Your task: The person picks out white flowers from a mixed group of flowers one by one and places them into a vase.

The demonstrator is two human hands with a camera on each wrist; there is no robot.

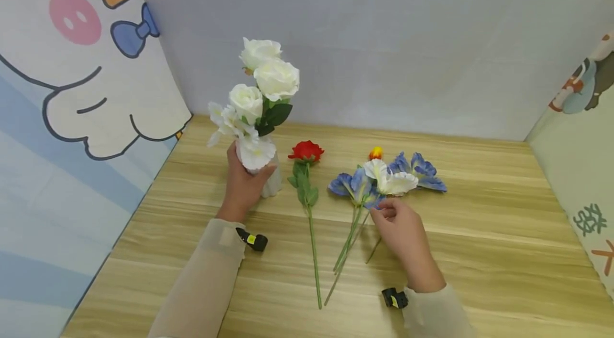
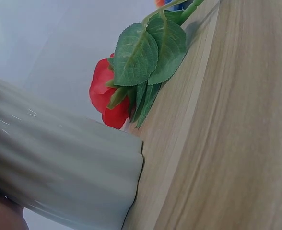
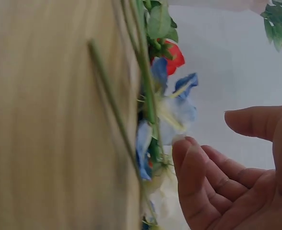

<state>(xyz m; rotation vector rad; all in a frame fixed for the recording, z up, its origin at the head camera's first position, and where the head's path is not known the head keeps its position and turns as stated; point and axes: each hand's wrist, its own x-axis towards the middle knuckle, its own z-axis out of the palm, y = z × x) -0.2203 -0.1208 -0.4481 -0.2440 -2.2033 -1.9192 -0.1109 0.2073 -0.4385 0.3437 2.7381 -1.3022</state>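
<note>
My left hand (image 1: 240, 186) grips a ribbed white vase (image 1: 272, 180), whose base meets the tabletop in the left wrist view. White roses (image 1: 276, 79) with dark green leaves and a drooping white iris (image 1: 256, 151) stand in it. Over the loose flowers hovers my right hand (image 1: 405, 228), thumb spread apart from loosely bent fingers and nothing between them, as the right wrist view shows. Closest to its fingertips are a blue iris (image 1: 358, 186) and a white iris (image 1: 393, 182), both lying down. Between the hands lies a long-stemmed red rose (image 1: 307, 151).
Another blue iris (image 1: 424, 170) and a small red-and-yellow flower (image 1: 376, 153) lie behind the white one. Thin stems (image 1: 347, 247) cross toward the front of the wooden table (image 1: 494, 252). A pale cloth wall (image 1: 384, 50) rises behind, with printed panels at both sides.
</note>
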